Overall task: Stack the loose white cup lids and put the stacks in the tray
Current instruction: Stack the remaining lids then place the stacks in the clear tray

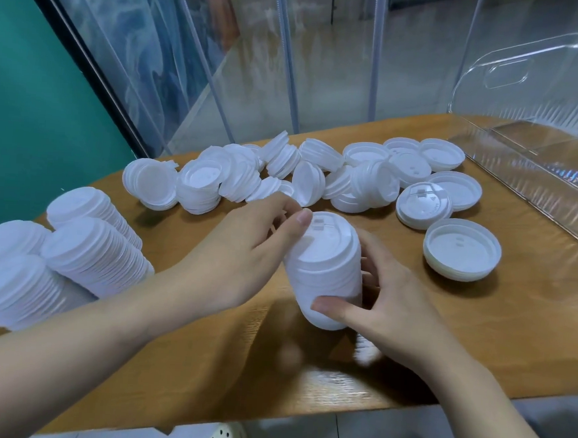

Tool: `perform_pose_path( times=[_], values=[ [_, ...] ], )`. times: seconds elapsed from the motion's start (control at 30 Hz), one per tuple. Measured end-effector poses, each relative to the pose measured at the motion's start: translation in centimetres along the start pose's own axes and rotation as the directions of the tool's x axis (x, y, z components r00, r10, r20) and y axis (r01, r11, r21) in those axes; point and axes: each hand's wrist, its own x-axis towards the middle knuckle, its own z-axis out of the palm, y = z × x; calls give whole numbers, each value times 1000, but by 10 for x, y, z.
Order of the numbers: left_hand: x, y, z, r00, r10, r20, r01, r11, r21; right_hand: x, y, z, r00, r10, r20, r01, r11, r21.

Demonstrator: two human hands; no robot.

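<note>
At table centre: lid stack, held between both hands above the wooden table
Left hand: fingers curled on the stack's top
Right hand: fingers wrapped round the stack's lower side
Loose lids: 12 o'clock
Finished stacks: 9 o'clock
Tray: 2 o'clock, clear plastic

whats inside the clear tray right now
No lids show inside the clear tray; only the wooden table shows through its bare floor. Its right end runs out of frame, so that part cannot be checked.
</note>
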Motion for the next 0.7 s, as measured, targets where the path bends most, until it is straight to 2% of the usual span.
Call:
perform_pose_path(
  times=[0.2, 0.37, 0.5, 0.7],
  values=[
    [-47, -16, 5, 999, -12, -43, 6, 989, -147, 8, -5, 20, 1000, -3, 24, 4, 1000, -8],
    [-95, -47, 0, 967, -186, -174, 141, 960, -240, 22, -14, 64, 994, -40, 99, 39, 999, 8],
    [-130, -78, -10, 920, -318, -230, 268, 937, -224, 37, -23, 109, 989, -73, 125, 70, 997, 28],
    [-162, -107, -29, 870, -343, -353, 346, 937, -59, 51, -40, 180, 976, -128, 177, 116, 990, 76]
  ],
)
